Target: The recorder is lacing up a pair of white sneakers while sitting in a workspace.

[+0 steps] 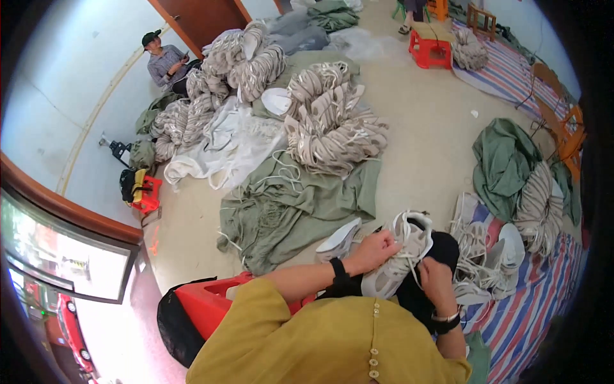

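A white and beige sneaker (387, 280) rests on my lap, its collar pointing away from me. My left hand (373, 251) is at the sneaker's left side, fingers bent and pinched at the lacing. On the other side my right hand (437, 281) is closed close to the shoe, and a white shoelace (416, 274) runs down toward its fingers. The fingertips of my right hand are partly hidden. Just left of my lap lies another pale shoe (339, 239).
Several loose sneakers (506, 249) lie at my right on a striped sheet (543, 288). Bundled shoe parts (332, 137) and green cloth (294, 205) cover the floor ahead. A seated person (169, 64) is far left; a red stool (430, 50) stands far right.
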Demonstrator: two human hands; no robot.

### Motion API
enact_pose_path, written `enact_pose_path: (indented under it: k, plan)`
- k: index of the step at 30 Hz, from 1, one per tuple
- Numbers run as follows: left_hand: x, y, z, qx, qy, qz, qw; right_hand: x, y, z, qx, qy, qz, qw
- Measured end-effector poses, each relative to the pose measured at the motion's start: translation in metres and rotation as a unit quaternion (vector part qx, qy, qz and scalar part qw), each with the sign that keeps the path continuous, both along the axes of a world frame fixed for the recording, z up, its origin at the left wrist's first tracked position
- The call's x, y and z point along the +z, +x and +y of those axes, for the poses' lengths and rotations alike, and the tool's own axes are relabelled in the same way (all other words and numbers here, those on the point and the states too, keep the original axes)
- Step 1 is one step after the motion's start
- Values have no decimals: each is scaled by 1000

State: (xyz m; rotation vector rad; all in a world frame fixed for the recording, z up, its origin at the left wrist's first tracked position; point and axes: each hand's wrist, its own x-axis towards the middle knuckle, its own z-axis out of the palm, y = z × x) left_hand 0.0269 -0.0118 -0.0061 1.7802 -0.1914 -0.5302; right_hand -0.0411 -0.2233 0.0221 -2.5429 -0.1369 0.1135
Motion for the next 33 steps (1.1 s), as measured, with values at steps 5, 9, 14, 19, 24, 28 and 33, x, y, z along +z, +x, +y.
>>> enact_pose_path:
  k: [5, 9, 14, 19, 24, 28, 33]
  plan:
    - [17, 4, -3, 3, 36, -11, 999, 31, -40, -30, 105, 187, 313, 925]
    - [10, 11, -2, -7, -1, 41, 999, 29, -43, -33, 85, 149, 369, 913]
    - [9, -10, -1, -3, -17, 37, 999, 18, -42, -35, 277, 50, 400, 872]
    - [7, -12, -2, 0, 21, 42, 999, 36, 1, -88, 340, 81, 250, 903]
    - [-3, 0, 3, 0, 5, 70, 998, 130, 68, -96, -190, 310, -349, 864]
    - [17, 0, 3, 26, -81, 130, 988, 79, 65, -79, -172, 155, -318, 919]
    - [11, 7, 4, -18, -69, 102, 992, 19, 18, -16, 181, 70, -91, 977]
